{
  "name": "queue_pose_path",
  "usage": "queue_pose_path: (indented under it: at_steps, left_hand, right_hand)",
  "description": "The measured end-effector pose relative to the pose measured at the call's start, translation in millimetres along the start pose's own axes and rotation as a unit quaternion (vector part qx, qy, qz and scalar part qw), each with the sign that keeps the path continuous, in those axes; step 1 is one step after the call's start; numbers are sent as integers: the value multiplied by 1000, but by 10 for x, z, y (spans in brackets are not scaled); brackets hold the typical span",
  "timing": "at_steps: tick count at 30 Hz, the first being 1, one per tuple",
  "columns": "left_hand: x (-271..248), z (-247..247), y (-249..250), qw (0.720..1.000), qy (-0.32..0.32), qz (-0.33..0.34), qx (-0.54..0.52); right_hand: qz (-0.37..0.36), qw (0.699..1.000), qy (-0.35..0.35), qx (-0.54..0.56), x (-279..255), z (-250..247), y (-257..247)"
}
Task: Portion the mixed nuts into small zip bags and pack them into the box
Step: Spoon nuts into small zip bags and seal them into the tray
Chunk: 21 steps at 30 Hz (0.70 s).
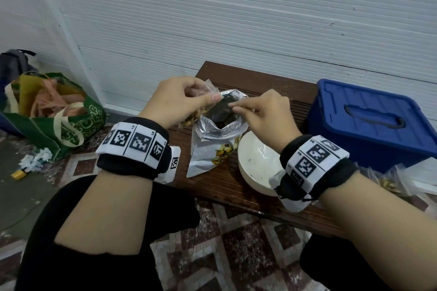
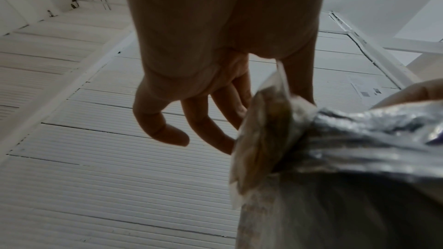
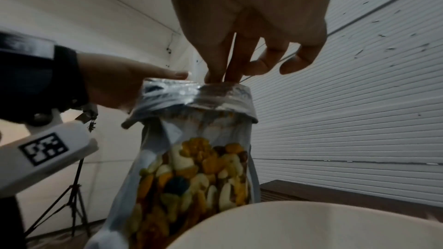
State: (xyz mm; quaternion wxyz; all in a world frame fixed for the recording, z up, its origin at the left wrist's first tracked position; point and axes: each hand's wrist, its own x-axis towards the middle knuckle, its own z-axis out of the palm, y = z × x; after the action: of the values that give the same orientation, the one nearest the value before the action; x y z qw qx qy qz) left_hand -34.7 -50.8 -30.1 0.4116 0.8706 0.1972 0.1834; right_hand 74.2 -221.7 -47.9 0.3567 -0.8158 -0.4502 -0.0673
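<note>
- A dark brown slatted wooden bench point(image 1: 279, 92) stands against a white ribbed wall point(image 1: 236, 19) and bears the work.
- A blue plastic storage box with a closed lid and recessed handle point(image 1: 369, 120) sits on the bench's right end, well apart from both hands.
- A green woven shopping bag stuffed with cloth point(image 1: 59, 111) lies on the floor to the left.
- A large silver foil pouch of mixed nuts point(image 1: 214, 146), its mouth open and its top folded outward, stands upright at the bench's middle; a clear window point(image 3: 196, 177) shows the nuts inside.
- A white round bowl point(image 1: 257, 170) sits just right of the pouch.
- A small clear zip bag partly filled with nuts point(image 1: 201, 108) is held above the pouch's mouth.
- The left hand point(image 1: 175, 101) pinches the small bag's top edge between thumb and fingers.
- The right hand point(image 1: 267, 113) pinches the other end of that top edge, its other fingers loosely curled.
- More filled clear bags point(image 1: 392, 179) lie at the right edge, in front of the box.
</note>
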Motion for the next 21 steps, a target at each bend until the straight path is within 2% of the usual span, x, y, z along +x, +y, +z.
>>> queue_pose_path:
  at_steps: [3,7,13,16,21]
  left_hand:
    - [-3,-4,0,1000,0,-2,7]
    - [-14,-8,27,1000,2,-7,0]
    - [-19,-8,26,1000,0,-13,-13]
    - [-18,-12,27,1000,-3,-13,-13]
    - [-43,-24,55,1000,-5,-5,-8]
  right_hand:
    - [10,999,-34,3,-9,3,-53]
    - [59,996,-25,55,32,-29,-54]
    - [134,979,22,153,51,-76,-75]
    - [178,966,70,174,67,-91,-23]
    - [265,926,150,223,121,-190,76]
